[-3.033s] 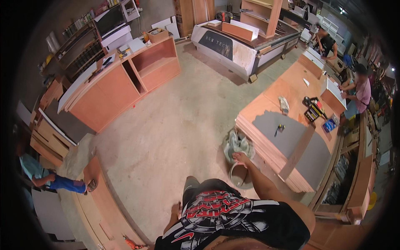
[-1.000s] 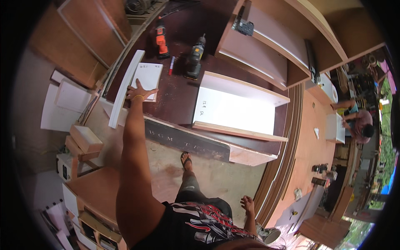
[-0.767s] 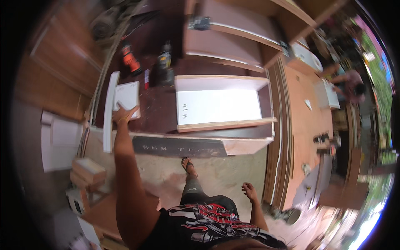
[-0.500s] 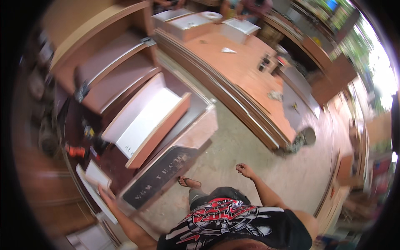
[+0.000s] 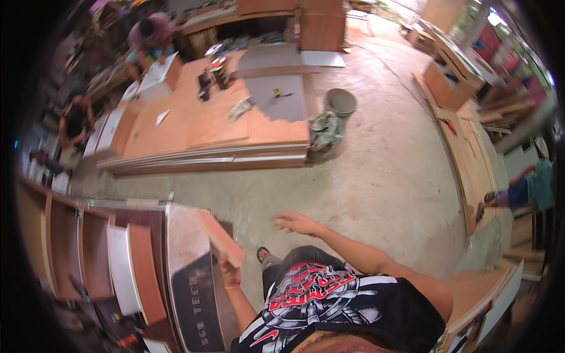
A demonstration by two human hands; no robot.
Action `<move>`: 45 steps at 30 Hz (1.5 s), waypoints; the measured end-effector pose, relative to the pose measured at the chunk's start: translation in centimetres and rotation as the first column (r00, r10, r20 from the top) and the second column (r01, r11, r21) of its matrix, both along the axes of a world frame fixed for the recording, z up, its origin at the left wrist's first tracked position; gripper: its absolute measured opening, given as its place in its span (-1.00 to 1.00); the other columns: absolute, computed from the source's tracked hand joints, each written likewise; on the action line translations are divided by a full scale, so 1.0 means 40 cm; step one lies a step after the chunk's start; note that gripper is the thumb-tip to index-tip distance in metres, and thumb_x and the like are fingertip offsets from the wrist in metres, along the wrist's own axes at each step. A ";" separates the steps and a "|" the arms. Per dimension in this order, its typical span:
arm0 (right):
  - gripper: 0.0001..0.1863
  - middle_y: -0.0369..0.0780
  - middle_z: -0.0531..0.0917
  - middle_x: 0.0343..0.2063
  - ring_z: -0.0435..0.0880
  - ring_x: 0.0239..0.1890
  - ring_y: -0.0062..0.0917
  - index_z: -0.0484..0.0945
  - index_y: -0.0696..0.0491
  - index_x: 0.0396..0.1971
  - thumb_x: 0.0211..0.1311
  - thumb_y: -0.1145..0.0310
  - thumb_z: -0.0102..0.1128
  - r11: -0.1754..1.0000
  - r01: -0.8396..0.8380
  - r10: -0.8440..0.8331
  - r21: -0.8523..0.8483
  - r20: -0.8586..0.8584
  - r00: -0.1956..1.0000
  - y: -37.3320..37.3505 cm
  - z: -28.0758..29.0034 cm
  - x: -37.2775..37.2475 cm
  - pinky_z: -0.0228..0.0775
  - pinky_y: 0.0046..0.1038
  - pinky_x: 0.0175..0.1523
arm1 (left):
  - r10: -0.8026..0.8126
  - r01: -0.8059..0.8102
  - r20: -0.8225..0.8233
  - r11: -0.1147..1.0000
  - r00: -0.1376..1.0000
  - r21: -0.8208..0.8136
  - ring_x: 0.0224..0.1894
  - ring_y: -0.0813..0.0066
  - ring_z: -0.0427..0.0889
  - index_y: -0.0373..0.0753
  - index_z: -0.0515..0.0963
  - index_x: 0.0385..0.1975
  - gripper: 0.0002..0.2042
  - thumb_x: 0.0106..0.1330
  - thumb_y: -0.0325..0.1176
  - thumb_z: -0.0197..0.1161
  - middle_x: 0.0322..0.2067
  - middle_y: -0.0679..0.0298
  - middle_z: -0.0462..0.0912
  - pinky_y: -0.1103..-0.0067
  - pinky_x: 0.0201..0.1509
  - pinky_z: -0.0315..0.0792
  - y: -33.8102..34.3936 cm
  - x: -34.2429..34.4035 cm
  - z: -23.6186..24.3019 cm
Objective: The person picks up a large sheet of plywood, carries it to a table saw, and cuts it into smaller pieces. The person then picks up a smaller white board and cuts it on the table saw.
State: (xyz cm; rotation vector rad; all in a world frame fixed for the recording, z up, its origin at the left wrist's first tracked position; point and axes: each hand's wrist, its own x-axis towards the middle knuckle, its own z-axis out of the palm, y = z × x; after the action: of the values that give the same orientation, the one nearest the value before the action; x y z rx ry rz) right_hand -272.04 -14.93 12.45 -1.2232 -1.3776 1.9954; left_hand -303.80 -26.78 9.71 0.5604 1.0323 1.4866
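Reddish-brown wood makes up the narrow board [image 5: 218,236] in front of the person, slanting at the near corner of the white-sided table [image 5: 187,235], with its lower end toward the body. The person's left grip [image 5: 230,273] is closed round that lower end, a yellow band [image 5: 233,287] at the wrist. The right grip [image 5: 293,223] is open, fingers loosely stretched toward the board yet apart from it, above the concrete floor [image 5: 376,194].

On the table's left part lies a white-and-brown drawer box [image 5: 122,267], and beyond it stands a wooden cabinet [image 5: 62,241].

Across the floor sits a low stack of panels [image 5: 212,154], carrying a grey sheet [image 5: 276,91] and a crumpled cloth [image 5: 240,109]. Just beside its right end are a greenish bag [image 5: 325,134] and a grey bucket [image 5: 340,103]. Two co-workers [image 5: 152,34] bend over pale boxes at its far left; another person [image 5: 537,183], in teal, is at the far right
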 end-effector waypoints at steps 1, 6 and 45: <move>-0.40 -0.15 0.62 0.06 0.64 0.00 -0.47 0.43 0.11 0.28 0.47 -0.03 0.10 0.997 0.075 -0.074 0.024 -0.020 0.997 0.020 0.052 0.037 0.52 -0.34 0.07 | -0.144 0.141 -0.079 0.989 0.986 -0.051 0.21 0.23 0.50 -0.17 0.14 0.49 -0.15 0.28 0.08 0.31 0.28 0.12 0.40 0.35 0.31 0.39 0.091 0.099 0.027; -0.43 -0.12 0.62 -0.12 0.68 -0.17 -0.50 0.47 0.18 0.14 0.47 -0.05 0.09 0.894 0.439 -0.446 -0.089 -0.073 0.892 0.122 0.216 0.279 0.57 -0.38 -0.09 | -0.579 0.572 -0.607 0.786 0.545 -0.236 0.26 0.10 0.43 -0.36 -0.10 0.52 0.13 0.13 0.17 0.41 0.25 -0.09 0.35 0.27 0.31 0.34 0.437 0.617 0.133; -0.27 -0.12 0.47 0.20 0.61 0.09 -0.35 -0.04 -0.11 0.55 0.53 0.15 0.06 0.668 0.744 -0.744 -0.015 -0.039 0.667 1.957 0.106 2.886 0.54 -0.26 0.14 | -0.721 0.707 -0.100 0.693 0.686 -0.142 -0.27 0.63 0.59 -0.13 0.27 0.40 -0.56 0.55 -0.32 0.02 -0.12 0.38 0.62 0.64 -0.24 0.52 2.542 3.193 0.121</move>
State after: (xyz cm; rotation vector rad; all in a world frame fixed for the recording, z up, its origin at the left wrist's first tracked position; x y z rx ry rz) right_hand -156.61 63.33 16.71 -1.4260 -0.6530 1.4009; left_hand -176.09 74.89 14.54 0.8975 0.8368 0.6934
